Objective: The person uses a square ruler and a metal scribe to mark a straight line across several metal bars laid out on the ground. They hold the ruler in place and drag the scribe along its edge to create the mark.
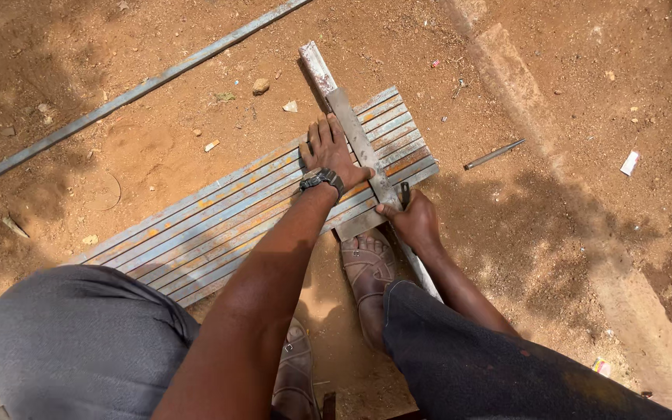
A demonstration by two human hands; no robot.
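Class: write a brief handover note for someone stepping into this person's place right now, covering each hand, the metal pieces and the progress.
Left hand: flat, pressing the metal straightedge onto the row of steel bars.
Right hand: grips a thin marking tool at the straightedge's near end.
Bars lie side by side on the dirt; a loose rod lies to the right.
Done: straightedge set across.
Left: no marked line visible.

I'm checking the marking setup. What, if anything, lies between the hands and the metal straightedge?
Nothing visible does. The left hand presses flat on the straightedge over the metal bars; the right hand touches its near end with a small tool.
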